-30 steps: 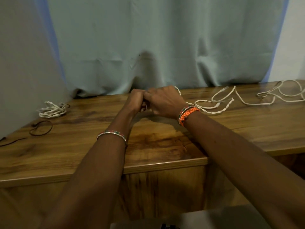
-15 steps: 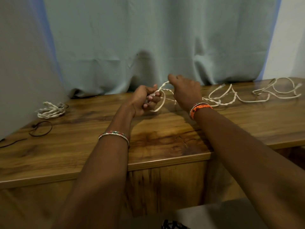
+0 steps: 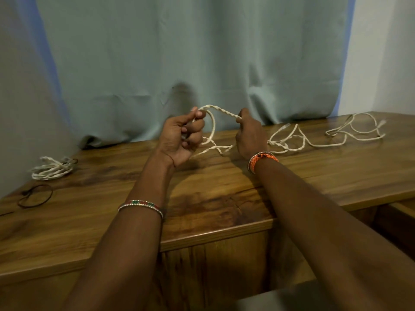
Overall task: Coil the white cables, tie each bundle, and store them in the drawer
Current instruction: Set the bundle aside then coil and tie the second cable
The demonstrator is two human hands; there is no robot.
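Observation:
A long twisted white cable (image 3: 298, 142) trails loosely across the right half of the wooden table (image 3: 224, 194). My left hand (image 3: 182, 138) holds a loop of it, raised above the table. My right hand (image 3: 250, 135) pinches the same cable a short span to the right, so a twisted stretch arches between the two hands. A finished white cable bundle (image 3: 52, 168) lies at the table's far left, tied with a dark band.
A loose black elastic band (image 3: 36, 196) lies near the left front edge. A pale green curtain (image 3: 179, 63) hangs right behind the table. At the lower right, an opening (image 3: 402, 212) shows under the tabletop, possibly the drawer.
My hands were pressed together low over the table. They have lifted and drawn apart, with the right hand pulling a twisted span of cable out to the right and a loop forming at the left hand.

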